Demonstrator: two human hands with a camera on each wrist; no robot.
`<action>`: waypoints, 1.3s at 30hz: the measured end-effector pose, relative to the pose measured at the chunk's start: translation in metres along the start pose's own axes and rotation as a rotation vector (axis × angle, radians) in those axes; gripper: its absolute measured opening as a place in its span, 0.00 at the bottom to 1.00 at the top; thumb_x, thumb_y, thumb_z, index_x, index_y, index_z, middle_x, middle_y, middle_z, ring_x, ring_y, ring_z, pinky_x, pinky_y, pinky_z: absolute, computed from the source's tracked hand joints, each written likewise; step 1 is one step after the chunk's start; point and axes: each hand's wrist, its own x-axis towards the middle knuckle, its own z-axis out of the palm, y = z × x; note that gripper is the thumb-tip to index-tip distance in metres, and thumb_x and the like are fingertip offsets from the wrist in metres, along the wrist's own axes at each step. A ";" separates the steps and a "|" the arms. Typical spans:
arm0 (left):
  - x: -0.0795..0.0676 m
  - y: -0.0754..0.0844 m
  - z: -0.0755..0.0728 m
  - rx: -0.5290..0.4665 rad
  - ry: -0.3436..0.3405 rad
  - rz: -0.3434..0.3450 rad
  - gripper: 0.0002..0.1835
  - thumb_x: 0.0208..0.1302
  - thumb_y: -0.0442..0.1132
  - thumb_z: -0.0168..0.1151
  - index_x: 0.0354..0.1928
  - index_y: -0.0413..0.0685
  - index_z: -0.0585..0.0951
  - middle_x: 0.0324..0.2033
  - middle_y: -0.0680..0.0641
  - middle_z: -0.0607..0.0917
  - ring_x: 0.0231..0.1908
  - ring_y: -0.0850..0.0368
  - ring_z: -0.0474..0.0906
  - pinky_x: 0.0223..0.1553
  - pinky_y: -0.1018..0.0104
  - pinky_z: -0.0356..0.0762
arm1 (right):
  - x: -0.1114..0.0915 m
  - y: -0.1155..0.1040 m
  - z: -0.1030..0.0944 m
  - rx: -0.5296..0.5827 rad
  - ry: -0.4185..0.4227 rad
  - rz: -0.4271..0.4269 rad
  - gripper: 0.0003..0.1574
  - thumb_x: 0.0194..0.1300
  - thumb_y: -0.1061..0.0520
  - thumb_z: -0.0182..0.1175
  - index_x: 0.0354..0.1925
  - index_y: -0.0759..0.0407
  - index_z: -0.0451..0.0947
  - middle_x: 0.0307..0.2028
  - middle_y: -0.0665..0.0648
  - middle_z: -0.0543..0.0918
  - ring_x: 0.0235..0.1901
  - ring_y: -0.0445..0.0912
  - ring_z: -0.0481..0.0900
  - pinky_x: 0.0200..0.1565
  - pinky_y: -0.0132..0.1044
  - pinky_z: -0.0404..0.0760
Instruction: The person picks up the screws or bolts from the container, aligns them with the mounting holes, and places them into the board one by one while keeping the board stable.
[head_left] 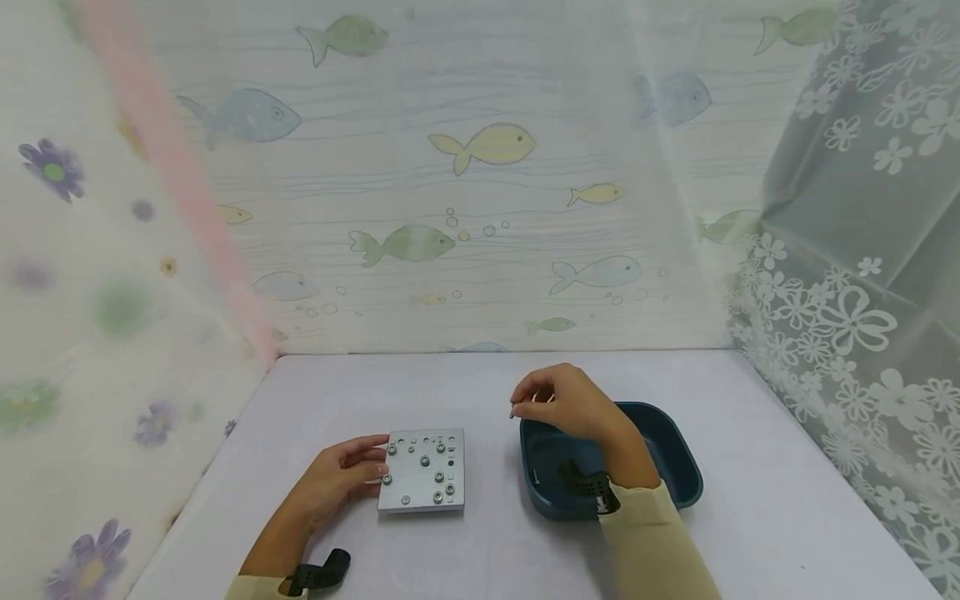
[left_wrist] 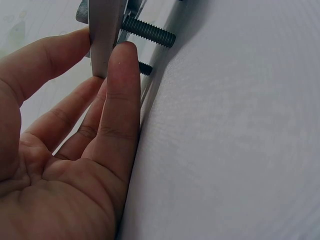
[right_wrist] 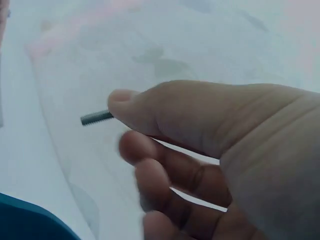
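A square silver metal plate (head_left: 408,483) lies at the centre-left of the table, with several socket-head screws (head_left: 425,460) standing in its holes. My left hand (head_left: 330,483) holds the plate by its left edge, thumb and fingers on opposite faces. In the left wrist view, a threaded screw shank (left_wrist: 150,32) sticks out past the underside of the plate (left_wrist: 106,40). Over the left rim of a dark blue bin (head_left: 542,500), my right hand (head_left: 573,404) pinches a small screw. Its threaded end (right_wrist: 96,118) points out from the fingertips in the right wrist view; its head is hidden.
The blue bin stands right of the plate, beneath my right forearm, and something small and light-coloured (head_left: 536,477) shows inside it. A white cloth (head_left: 480,550) covers the table. Printed fish curtains (head_left: 480,275) hang behind, with flowered sheets at both sides.
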 end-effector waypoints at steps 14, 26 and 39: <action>-0.002 0.000 0.000 0.014 -0.009 0.005 0.36 0.62 0.39 0.75 0.72 0.45 0.74 0.61 0.36 0.80 0.52 0.49 0.84 0.49 0.58 0.89 | 0.005 -0.005 0.028 -0.022 0.028 -0.029 0.04 0.64 0.50 0.74 0.39 0.40 0.89 0.38 0.41 0.83 0.35 0.44 0.78 0.29 0.36 0.81; 0.000 -0.002 -0.002 0.012 -0.022 0.022 0.36 0.63 0.40 0.75 0.72 0.45 0.73 0.62 0.36 0.79 0.53 0.49 0.84 0.50 0.58 0.89 | 0.015 -0.015 0.056 -0.084 -0.009 -0.021 0.05 0.64 0.49 0.74 0.38 0.38 0.89 0.42 0.42 0.83 0.42 0.44 0.76 0.40 0.38 0.79; 0.004 -0.001 -0.003 0.011 -0.027 0.016 0.36 0.63 0.39 0.75 0.72 0.44 0.73 0.62 0.36 0.79 0.52 0.49 0.84 0.49 0.58 0.89 | 0.022 -0.021 0.086 -0.093 -0.026 -0.009 0.05 0.62 0.51 0.75 0.38 0.44 0.91 0.42 0.49 0.84 0.44 0.50 0.77 0.41 0.35 0.77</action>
